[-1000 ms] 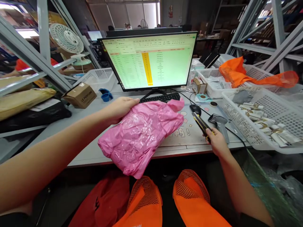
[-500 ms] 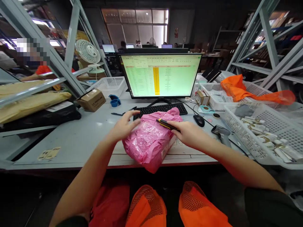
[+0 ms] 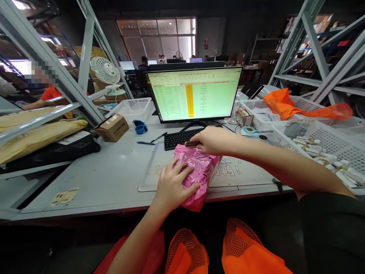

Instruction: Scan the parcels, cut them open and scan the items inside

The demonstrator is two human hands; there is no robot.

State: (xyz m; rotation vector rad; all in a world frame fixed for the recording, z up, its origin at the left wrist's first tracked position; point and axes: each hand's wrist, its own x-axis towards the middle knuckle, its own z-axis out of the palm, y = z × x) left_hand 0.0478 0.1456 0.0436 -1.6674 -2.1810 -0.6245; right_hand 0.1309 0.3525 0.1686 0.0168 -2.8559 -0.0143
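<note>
A pink plastic parcel (image 3: 203, 171) lies on the desk mat with its near corner jutting over the desk's front edge. My left hand (image 3: 174, 184) rests on its left side, fingers spread over the wrinkled film. At the parcel's far end, my right hand (image 3: 210, 140) is closed around a black-and-yellow utility knife (image 3: 191, 144), which points left along the far edge. Whether the blade is out, or in the film, I cannot tell. Just behind the parcel sits a black keyboard (image 3: 175, 140), partly covered by my right hand.
A monitor (image 3: 196, 95) stands behind the keyboard. To the right are white baskets (image 3: 306, 152) with small tubes and orange mesh. On the left sit a small carton (image 3: 112, 128), a blue-lidded container (image 3: 140, 128), pens (image 3: 146, 143) and stacked parcels (image 3: 51, 131) beside a metal frame.
My left hand has come down onto the parcel's near left side. My right hand has swung the knife to the parcel's far edge. The parcel has turned and shifted slightly right.
</note>
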